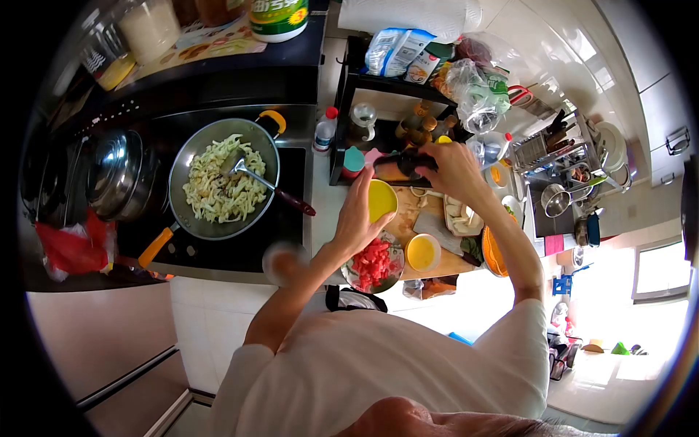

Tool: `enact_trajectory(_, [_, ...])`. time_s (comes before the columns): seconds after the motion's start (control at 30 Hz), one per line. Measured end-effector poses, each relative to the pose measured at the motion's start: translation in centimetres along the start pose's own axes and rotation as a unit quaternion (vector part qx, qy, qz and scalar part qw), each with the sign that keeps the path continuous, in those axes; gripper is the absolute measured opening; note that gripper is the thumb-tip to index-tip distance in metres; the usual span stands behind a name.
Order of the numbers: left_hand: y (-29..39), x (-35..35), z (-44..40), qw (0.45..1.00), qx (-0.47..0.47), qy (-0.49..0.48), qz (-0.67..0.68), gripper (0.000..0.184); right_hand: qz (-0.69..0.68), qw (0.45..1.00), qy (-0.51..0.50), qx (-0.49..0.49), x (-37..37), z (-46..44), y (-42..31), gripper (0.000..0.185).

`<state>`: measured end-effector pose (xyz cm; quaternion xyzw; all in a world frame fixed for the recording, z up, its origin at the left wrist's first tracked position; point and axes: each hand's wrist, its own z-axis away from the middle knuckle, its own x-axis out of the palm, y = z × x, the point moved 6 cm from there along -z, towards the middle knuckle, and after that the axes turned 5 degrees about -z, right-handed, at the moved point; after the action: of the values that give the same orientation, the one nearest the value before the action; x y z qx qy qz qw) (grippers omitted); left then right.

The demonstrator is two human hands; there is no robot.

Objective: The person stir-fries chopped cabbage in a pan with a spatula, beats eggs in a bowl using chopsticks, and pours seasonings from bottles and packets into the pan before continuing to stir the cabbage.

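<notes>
My left hand (356, 216) grips a small bowl (382, 200) that shows bright yellow inside; whether that is its colour or its contents I cannot tell. Above the board, my right hand (453, 169) is closed on a dark bottle-like container (409, 163), lying sideways with its far end near the bowl. Under my left hand sits a plate of chopped red pieces (373, 264), perhaps tomato. Beside it, a second bowl (423, 253) holds yellow liquid. A cleaver blade (437, 229) lies on the wooden cutting board (408, 218), partly hidden.
On the stove at left, a pan (182, 146) holds chopped pale cabbage, with a spoon (251, 175) resting in it. A black rack (357, 65) with jars and packets stands behind my hands. An orange basket (495, 251) and the sink (542, 197) are at right.
</notes>
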<state>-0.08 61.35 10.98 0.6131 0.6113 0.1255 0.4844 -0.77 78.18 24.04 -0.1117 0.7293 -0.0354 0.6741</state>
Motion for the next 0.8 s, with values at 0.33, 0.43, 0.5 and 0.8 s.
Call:
enact_trajectory(0.33, [0.3,0.1,8.9,0.987,-0.033,-0.159,-0.019,0.059,0.100,0.991,-0.042,0.083,13.3,-12.5,13.1,0.030])
enact_trajectory(0.43, [0.2,-0.3,10.1,0.985,-0.035,-0.163,-0.050,0.057,0.082,0.993,-0.042,0.080,17.1,-15.4,16.8,0.032])
enact_trajectory(0.5, [0.3,-0.8,10.1,0.983,-0.053,-0.167,-0.058,0.054,0.109,0.990,-0.027,0.088,18.9,-16.9,18.3,0.033])
enact_trajectory(0.8, [-0.2,0.0,10.4,0.985,-0.052,-0.165,-0.014,0.044,0.096,0.984,-0.020,0.148,12.2,-10.8,17.5,0.049])
